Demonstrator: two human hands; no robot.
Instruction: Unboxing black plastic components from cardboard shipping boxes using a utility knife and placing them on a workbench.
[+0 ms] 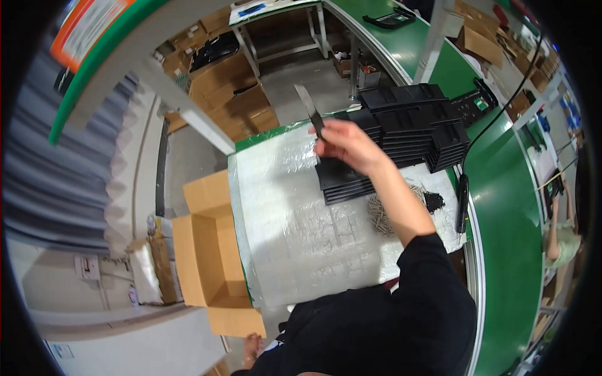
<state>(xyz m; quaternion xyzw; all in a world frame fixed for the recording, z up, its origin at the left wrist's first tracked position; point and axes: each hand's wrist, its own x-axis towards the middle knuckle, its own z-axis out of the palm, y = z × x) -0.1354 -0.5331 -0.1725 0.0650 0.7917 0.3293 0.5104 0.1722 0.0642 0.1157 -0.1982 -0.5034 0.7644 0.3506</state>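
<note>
My right hand [348,145] is closed around the dark handle of a knife [306,100]. Its flat silver blade points up and away, above the far edge of the workbench [269,207], which has a whitish plastic-covered top. Just beyond that hand stand stacks of black plastic panels [407,119]. Under my right forearm lies a pile of silver screws [379,216], partly hidden, beside a small heap of black parts [434,201]. My left hand [252,346] hangs low by a flap of an open cardboard box [210,263]; its fingers are too small and partly hidden to read.
A black power screwdriver [463,203] hangs on a cable at the bench's right side. Past it runs a green conveyor [508,244] with black units on it. A white post [194,106] rises at the far left corner, near cardboard boxes [229,94]. Another person [560,241] is at far right.
</note>
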